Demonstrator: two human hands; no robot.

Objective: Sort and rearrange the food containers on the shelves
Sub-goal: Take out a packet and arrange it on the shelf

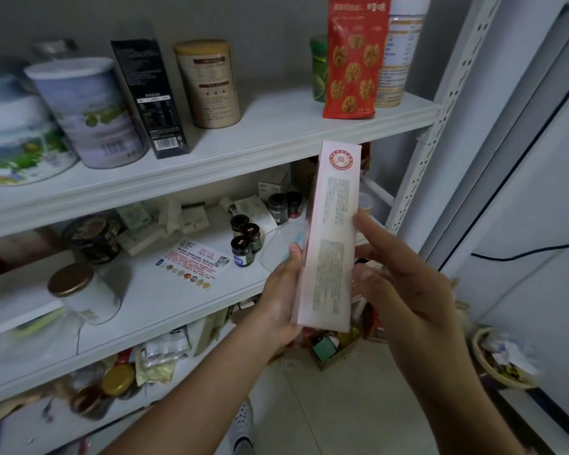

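I hold a tall, narrow pink box (330,238) with printed text and a red seal upright in front of the shelves. My left hand (283,297) grips its lower left side. My right hand (404,290) touches its right edge, fingers spread. On the upper shelf (270,133) stand large white tins (92,113), a black box (150,96), a beige canister (207,83), a red walnut bag (353,57) and a tall white-and-yellow jar (399,50). The middle shelf (165,307) holds three small dark jars (245,238), a leaflet (193,264) and a gold-lidded white jar (86,293).
A perforated white upright (440,119) bounds the shelves on the right, next to a white appliance (539,192) with a black cable. The bottom shelf holds jars and packets (128,372). A cardboard box (329,349) and a basket (503,359) of scraps sit on the tiled floor.
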